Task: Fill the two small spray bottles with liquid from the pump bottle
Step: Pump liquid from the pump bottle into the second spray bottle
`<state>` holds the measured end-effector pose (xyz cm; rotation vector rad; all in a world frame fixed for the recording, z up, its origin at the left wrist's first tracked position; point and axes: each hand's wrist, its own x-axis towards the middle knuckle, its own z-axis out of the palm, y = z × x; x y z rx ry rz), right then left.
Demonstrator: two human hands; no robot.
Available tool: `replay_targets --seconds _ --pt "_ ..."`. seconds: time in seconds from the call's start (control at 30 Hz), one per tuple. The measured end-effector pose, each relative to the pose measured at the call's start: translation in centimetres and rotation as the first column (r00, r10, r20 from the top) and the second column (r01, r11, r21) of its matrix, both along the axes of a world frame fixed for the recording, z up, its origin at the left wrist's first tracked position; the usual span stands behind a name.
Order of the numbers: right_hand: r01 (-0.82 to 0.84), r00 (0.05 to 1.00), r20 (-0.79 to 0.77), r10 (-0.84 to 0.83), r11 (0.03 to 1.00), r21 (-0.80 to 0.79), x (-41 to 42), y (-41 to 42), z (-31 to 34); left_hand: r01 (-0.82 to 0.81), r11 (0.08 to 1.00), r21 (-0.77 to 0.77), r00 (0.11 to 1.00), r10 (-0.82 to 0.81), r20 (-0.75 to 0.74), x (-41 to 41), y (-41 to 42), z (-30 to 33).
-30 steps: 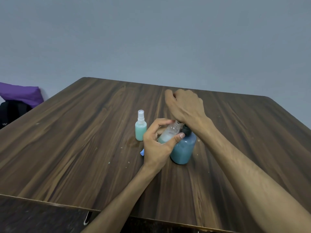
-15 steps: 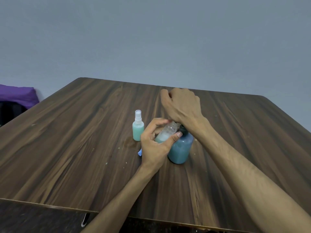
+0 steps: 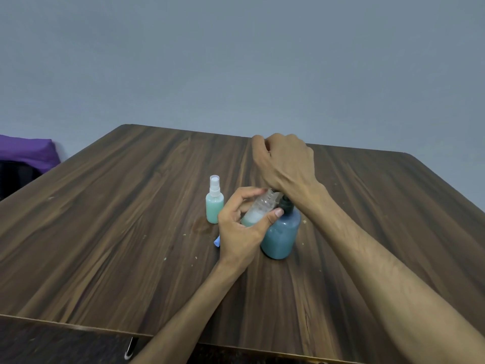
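Observation:
A blue-filled pump bottle point(image 3: 280, 233) stands mid-table. My right hand point(image 3: 284, 164) is above it, fingers curled, with the heel of the palm on the pump head, which is hidden. My left hand point(image 3: 240, 229) grips a clear small spray bottle point(image 3: 258, 210) without its top. The bottle is tilted, with its neck up under the pump, and pale green liquid sits in its lower part. A second small spray bottle point(image 3: 214, 203) with its white spray top on stands upright to the left, holding green liquid.
The wooden table point(image 3: 105, 232) has small crumbs and a wet mark near the bottles. A small blue piece point(image 3: 216, 242) peeks out beside my left hand. A purple cushion point(image 3: 26, 151) on a dark object lies beyond the left table edge. A grey wall is behind.
Both hands keep their places on the pump bottle and the tilted small bottle. My right hand shifts only slightly over the pump.

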<state>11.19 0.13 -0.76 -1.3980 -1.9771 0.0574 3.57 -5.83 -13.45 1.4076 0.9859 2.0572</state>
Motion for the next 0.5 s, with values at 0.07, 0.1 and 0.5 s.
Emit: replay_targets --seconds 0.07,0.1,0.5 --pt "0.008 0.999 0.044 -0.007 0.999 -0.039 -0.05 -0.16 -0.31 -0.006 1.0 -0.008 1.0 0.006 -0.016 -0.07 0.15 0.01" --pt "0.008 0.998 0.056 -0.005 0.999 -0.044 -0.05 -0.25 -0.35 -0.013 1.0 -0.011 1.0 0.013 -0.02 -0.1 0.17 -0.01" --pt "0.013 1.0 0.024 -0.013 1.0 0.013 0.04 -0.58 -0.02 -0.015 1.0 0.0 1.0 0.015 -0.01 -0.05 -0.05 -0.06"
